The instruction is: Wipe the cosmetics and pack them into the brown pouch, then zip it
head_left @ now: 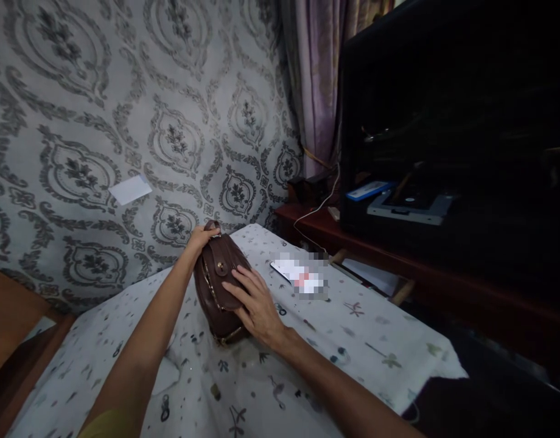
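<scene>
So there's a brown leather handbag [218, 289] sitting on the patterned tablecloth [353, 340], left hand [201, 237] closed around its top end, right hand [255, 304] lying flat and open on its side, and a phone [298, 275] just past the right hand.

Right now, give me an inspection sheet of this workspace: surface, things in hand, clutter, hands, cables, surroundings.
Surface: table under a white patterned cloth.
Things in hand: brown handbag, on the cloth, flap with metal stud showing.
Clutter: phone beside the bag, partly blurred.
Hands: left hand grips the bag's top end; right hand lies flat on its side.
Cables: white cable trails over the dark wooden shelf.
Surroundings: patterned wallpaper, purple curtain, dark cabinet holding small devices.
</scene>
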Motion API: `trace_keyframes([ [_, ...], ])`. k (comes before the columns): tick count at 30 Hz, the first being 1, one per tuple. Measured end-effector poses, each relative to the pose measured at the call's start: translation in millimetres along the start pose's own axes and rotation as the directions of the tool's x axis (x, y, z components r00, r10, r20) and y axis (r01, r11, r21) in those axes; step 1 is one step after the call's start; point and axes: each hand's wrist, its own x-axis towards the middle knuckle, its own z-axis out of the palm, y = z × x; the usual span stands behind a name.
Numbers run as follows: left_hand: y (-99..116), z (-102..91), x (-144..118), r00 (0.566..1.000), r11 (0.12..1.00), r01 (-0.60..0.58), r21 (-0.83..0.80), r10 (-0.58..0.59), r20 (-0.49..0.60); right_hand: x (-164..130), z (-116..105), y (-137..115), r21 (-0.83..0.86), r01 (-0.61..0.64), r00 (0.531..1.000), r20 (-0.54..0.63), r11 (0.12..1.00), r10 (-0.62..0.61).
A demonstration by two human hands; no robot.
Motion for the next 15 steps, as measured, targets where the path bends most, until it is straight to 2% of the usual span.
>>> trace_keyframes([
  [3, 2, -2.9, -5, 0.999, 1.0, -0.011, -0.023, 0.012, 0.04, -1, 1, 1, 0.003, -0.002, 1.0, -0.01, 1.0, 0.002],
  [7, 2, -19.7, -9, 0.998, 1.0, -0.027, -0.007, 0.028, 0.057, -2, 3, 2, 0.009, 0.003, 0.999, -0.035, 1.0, -0.003],
  [11, -6, -40.0, -12, 0.999, 0.999, -0.028, 0.035, 0.027, 0.045, -1, 4, 3, 0.019, 0.017, 0.999, -0.045, 1.0, -0.016],
  [15, -17, -49.7, -17, 0.997, 0.997, -0.056, 0.05, 0.052, 0.064, 0, 3, 4, 0.024, 0.032, 0.998, -0.046, 0.999, -0.031],
])
